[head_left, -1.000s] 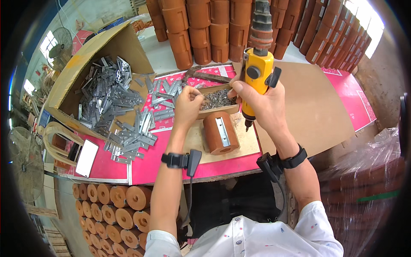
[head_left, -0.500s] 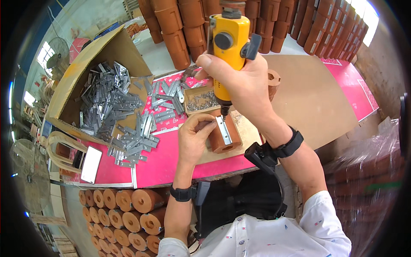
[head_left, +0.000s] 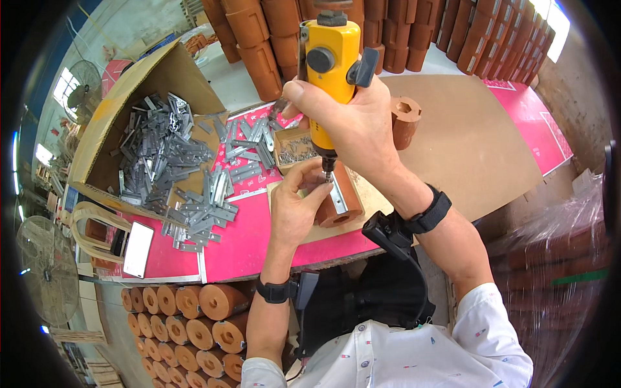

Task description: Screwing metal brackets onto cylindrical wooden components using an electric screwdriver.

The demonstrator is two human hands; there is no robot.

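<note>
My right hand [head_left: 352, 119] is wrapped round a yellow electric screwdriver [head_left: 330, 58], held upright with its bit pointing down. Below the bit, a narrow metal strip [head_left: 337, 197] lies along the top of a reddish-brown cylinder [head_left: 347, 210] resting on its side on a board. My left hand [head_left: 296, 199] is closed in a pinch by the far end of the strip, right beside the bit. What sits between its fingertips is too small to make out; a screw may be hidden there.
A small tray of screws [head_left: 294, 150] stands behind the cylinder. To the left, metal strips [head_left: 162, 149] spill from a cardboard box [head_left: 97, 149], near a phone [head_left: 138, 249]. Another brown cylinder [head_left: 405, 123] stands at right. Stacked cylinders [head_left: 220, 302] sit below the table's edge, and more line the back.
The screwdriver has shifted left and its bit now meets the far part of the strip by my left fingertips. My left hand keeps its pinch.
</note>
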